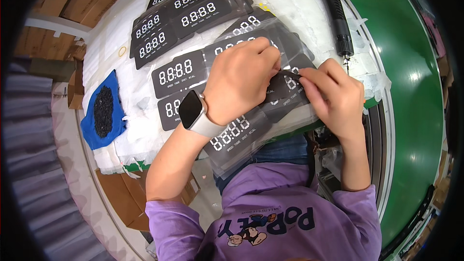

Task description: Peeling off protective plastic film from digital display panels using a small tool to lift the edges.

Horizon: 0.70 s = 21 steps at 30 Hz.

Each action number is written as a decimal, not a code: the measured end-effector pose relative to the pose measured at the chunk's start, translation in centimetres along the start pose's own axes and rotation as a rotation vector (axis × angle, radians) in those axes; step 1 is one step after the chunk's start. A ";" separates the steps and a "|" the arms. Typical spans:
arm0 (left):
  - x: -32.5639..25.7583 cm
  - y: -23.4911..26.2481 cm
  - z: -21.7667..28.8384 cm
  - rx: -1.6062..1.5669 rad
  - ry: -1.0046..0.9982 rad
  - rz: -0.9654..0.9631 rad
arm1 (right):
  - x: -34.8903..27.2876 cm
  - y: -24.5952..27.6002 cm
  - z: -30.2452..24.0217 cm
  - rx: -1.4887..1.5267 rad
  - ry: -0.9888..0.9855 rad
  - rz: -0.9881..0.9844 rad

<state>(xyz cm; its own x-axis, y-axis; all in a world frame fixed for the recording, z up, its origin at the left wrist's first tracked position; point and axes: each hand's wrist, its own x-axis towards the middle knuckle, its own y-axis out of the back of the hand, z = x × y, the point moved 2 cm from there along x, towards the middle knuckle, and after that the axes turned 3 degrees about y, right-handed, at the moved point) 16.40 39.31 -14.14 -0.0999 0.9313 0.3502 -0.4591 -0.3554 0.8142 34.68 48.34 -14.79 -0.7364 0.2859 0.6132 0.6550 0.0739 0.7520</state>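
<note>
In front of me, my left hand (241,70), with a grey-banded smartwatch (193,108) on its wrist, is closed above several black display panels (176,75) printed with white digit segments. A short dark strip (289,74) runs from its fingertips to my right hand (333,99), which pinches the other end between thumb and forefinger. The panels lie in overlapping clear plastic film, and one film-covered panel (237,133) hangs past the table's near edge. My left fingertips are partly hidden behind the hand.
A black electric screwdriver (338,19) lies at the far right of the white-covered table (108,34). More film-covered panels (198,14) are at the back. On the left, a blue cloth (113,87) holds a heap of tiny black parts (103,111). A green surface (411,67) is beyond the right edge.
</note>
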 end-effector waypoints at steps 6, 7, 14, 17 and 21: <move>-1.1 1.0 -0.3 -0.083 -0.006 0.064 | 1.6 1.3 0.6 0.189 -0.340 0.151; -1.1 1.2 -0.1 -0.079 -0.009 0.070 | 2.1 1.3 0.2 0.189 -0.332 0.156; -1.8 1.9 1.6 0.150 -0.202 0.235 | 4.1 -1.6 -0.8 0.722 -0.633 -0.162; -3.3 2.5 1.2 0.131 -0.261 0.205 | 4.4 -1.9 -0.2 0.653 -0.632 -0.208; -7.4 7.2 -0.4 0.122 -0.245 -0.004 | 4.3 -2.2 1.2 0.490 -0.634 -0.286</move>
